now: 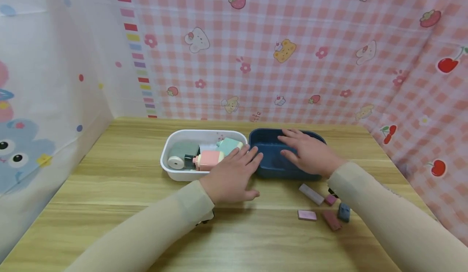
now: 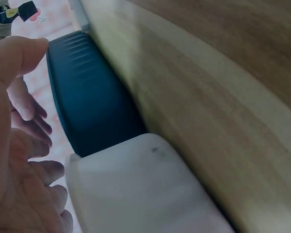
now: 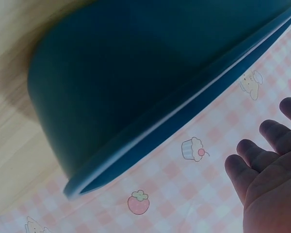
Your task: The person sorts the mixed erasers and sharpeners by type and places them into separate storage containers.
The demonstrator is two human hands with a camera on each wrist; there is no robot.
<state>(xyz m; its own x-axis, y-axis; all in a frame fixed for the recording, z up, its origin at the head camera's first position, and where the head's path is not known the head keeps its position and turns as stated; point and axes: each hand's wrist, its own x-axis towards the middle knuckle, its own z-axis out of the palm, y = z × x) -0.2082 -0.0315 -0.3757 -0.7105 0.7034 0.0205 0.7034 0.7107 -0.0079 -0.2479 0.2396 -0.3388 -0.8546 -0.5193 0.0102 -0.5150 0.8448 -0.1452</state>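
Note:
My left hand, fingers straight and spread, hovers over the front right corner of a white bin. In that bin lie a pink bottle with a black cap, a mint-green bottle, a white round piece and a grey-green item. My right hand, also with fingers extended, is above the right part of a dark blue bin. The right wrist view shows that hand beyond the blue bin's rim, holding nothing. Left fingers overlap the blue bin's end in the left wrist view.
Several small blocks lie on the wooden table in front of the blue bin: a greyish-lilac bar, a pink block, a magenta cube, a dark red piece and a blue-grey block. Patterned cloth hangs behind.

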